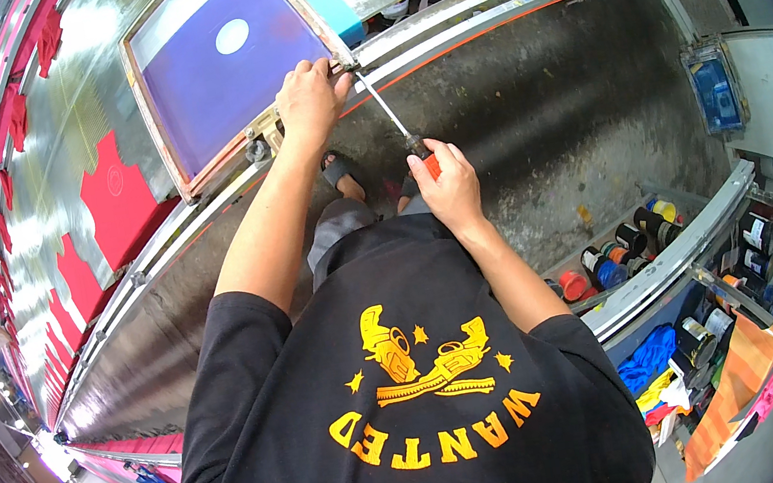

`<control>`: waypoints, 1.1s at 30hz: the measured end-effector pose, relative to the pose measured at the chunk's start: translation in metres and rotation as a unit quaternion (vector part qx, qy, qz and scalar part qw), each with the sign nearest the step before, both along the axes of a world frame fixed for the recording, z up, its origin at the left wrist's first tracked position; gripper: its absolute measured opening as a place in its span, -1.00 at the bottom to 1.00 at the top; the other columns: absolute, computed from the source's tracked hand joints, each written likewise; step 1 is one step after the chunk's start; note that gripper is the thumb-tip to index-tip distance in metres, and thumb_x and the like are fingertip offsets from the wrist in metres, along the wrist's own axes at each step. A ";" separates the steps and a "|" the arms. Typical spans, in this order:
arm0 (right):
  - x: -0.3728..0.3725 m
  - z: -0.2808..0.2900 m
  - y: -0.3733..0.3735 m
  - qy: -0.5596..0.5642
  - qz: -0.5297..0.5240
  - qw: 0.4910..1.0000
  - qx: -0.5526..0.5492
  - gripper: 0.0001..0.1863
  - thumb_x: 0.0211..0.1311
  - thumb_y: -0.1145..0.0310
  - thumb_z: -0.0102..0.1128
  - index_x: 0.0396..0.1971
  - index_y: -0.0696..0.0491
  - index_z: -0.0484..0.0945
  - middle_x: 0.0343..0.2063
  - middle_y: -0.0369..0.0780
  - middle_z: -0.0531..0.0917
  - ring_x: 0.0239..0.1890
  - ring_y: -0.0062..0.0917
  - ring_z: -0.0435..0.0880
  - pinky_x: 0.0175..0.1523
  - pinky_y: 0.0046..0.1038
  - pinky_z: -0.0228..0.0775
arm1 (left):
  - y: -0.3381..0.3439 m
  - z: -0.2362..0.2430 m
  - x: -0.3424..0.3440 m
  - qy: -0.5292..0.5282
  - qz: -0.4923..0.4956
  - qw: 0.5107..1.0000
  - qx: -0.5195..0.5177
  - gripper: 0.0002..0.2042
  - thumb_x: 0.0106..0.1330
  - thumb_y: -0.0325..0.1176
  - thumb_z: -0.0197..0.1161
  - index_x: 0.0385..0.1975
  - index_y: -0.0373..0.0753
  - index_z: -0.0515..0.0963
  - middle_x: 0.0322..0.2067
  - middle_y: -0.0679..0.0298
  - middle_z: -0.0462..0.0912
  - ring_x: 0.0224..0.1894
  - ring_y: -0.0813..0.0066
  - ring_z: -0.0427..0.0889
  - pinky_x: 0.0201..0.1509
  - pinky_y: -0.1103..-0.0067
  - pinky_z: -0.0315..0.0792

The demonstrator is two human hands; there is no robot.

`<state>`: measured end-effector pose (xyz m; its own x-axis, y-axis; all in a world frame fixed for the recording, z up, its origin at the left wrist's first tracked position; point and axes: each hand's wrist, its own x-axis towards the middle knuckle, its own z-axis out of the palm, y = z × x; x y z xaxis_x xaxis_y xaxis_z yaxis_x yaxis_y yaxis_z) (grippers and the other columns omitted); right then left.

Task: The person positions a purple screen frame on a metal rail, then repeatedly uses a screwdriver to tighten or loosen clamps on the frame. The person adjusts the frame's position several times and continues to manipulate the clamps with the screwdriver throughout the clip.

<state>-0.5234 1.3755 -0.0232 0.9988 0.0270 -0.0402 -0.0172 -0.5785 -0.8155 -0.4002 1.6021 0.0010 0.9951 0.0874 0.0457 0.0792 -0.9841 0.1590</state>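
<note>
My right hand point(447, 188) is wrapped around the orange and black handle of a screwdriver point(387, 109). Its long shaft points up and left, and the tip meets the hardware at the near right corner of a screen printing frame point(155, 126). At that same corner my left hand point(308, 102) grips the frame's near edge, fingers bent over it close to the screwdriver tip. The frame has a wooden border and purple mesh with a pale round spot point(231, 37). A brass-coloured clamp point(268, 130) sits on the near edge, just left of my left wrist.
Red fabric pieces point(116, 202) lie in a row along the long printing table at left. Metal rails point(511, 2) run along its edge. At right, a shelf rack point(674, 246) holds several jars point(607, 265) and cloths point(648, 358). A blue-meshed small frame point(715, 87) leans beyond.
</note>
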 end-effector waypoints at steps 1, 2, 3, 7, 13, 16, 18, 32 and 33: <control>0.000 0.000 0.000 0.010 0.000 1.000 0.004 -0.54 0.40 0.09 0.31 0.07 0.16 0.64 -0.14 -0.01 0.69 -0.12 -0.02 0.72 -0.03 -0.12 0.57 | 0.001 -0.001 0.000 -0.001 -0.001 1.000 0.000 -0.56 0.29 0.06 0.41 0.01 -0.12 0.73 -0.14 0.14 0.74 -0.04 0.10 0.74 0.02 0.26 0.63; 0.000 0.000 0.000 0.008 0.002 1.000 0.002 -0.54 0.41 0.09 0.31 0.07 0.16 0.64 -0.14 -0.01 0.69 -0.12 -0.02 0.72 -0.03 -0.12 0.57 | 0.001 -0.001 0.000 -0.002 -0.001 1.000 0.000 -0.56 0.29 0.06 0.41 0.00 -0.12 0.73 -0.14 0.14 0.74 -0.04 0.09 0.74 0.02 0.25 0.63; 0.000 -0.001 0.000 0.006 0.005 1.000 0.000 -0.54 0.41 0.09 0.31 0.07 0.16 0.63 -0.14 -0.01 0.69 -0.12 -0.02 0.72 -0.03 -0.12 0.57 | 0.001 0.000 0.000 -0.001 -0.002 1.000 0.002 -0.56 0.29 0.06 0.41 0.00 -0.12 0.73 -0.14 0.14 0.74 -0.04 0.09 0.74 0.02 0.25 0.62; -0.001 -0.006 0.000 -0.011 0.006 1.000 0.007 -0.54 0.41 0.09 0.31 0.08 0.16 0.63 -0.15 -0.02 0.68 -0.14 -0.02 0.72 -0.05 -0.11 0.56 | 0.000 0.002 0.000 0.003 -0.003 1.000 0.001 -0.57 0.29 0.05 0.42 -0.01 -0.13 0.73 -0.15 0.13 0.73 -0.04 0.09 0.74 0.01 0.24 0.62; -0.002 -0.003 0.002 -0.015 0.007 1.000 0.001 -0.54 0.40 0.09 0.32 0.07 0.17 0.62 -0.16 -0.02 0.68 -0.14 -0.02 0.72 -0.06 -0.10 0.56 | 0.002 0.000 0.000 -0.008 -0.009 1.000 -0.005 -0.57 0.29 0.05 0.42 -0.01 -0.13 0.73 -0.17 0.13 0.73 -0.06 0.09 0.74 0.01 0.24 0.62; -0.003 0.005 0.005 -0.013 0.007 1.000 -0.007 -0.54 0.40 0.10 0.33 0.06 0.17 0.62 -0.16 -0.02 0.68 -0.15 -0.01 0.72 -0.08 -0.10 0.57 | 0.003 -0.001 -0.001 -0.009 -0.008 1.000 -0.003 -0.57 0.29 0.05 0.42 -0.01 -0.13 0.73 -0.17 0.13 0.73 -0.06 0.09 0.74 0.00 0.25 0.62; -0.004 0.008 0.008 -0.024 0.010 1.000 -0.013 -0.54 0.40 0.11 0.33 0.07 0.17 0.61 -0.16 -0.02 0.67 -0.16 -0.01 0.72 -0.10 -0.11 0.58 | 0.002 -0.002 0.000 -0.010 -0.008 1.000 0.000 -0.56 0.28 0.05 0.43 -0.01 -0.13 0.73 -0.17 0.13 0.73 -0.06 0.09 0.74 0.00 0.25 0.62; 0.006 0.000 0.008 -0.172 0.013 0.959 -0.224 -0.51 0.17 0.29 0.46 0.09 0.07 0.56 -0.11 -0.23 0.56 -0.06 -0.32 0.64 -0.01 -0.27 0.47 | 0.000 -0.023 -0.006 -0.067 0.010 0.996 -0.058 -0.53 0.26 0.00 0.46 0.06 -0.15 0.69 -0.03 0.14 0.70 0.08 0.09 0.62 0.16 0.28 0.50; 0.004 0.001 0.011 -0.170 0.013 0.959 -0.228 -0.51 0.17 0.29 0.45 0.09 0.08 0.56 -0.10 -0.22 0.56 -0.06 -0.32 0.64 -0.02 -0.27 0.47 | 0.000 -0.027 -0.006 -0.084 0.010 0.994 -0.064 -0.53 0.25 -0.01 0.47 0.06 -0.15 0.68 -0.03 0.13 0.69 0.08 0.09 0.61 0.17 0.27 0.48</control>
<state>-0.5190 1.3869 -0.0225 0.9553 0.1096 0.2744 0.2246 -0.8729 -0.4331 -0.4066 1.6019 -0.0258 0.9725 0.1222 0.1980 0.0595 -0.9532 0.2963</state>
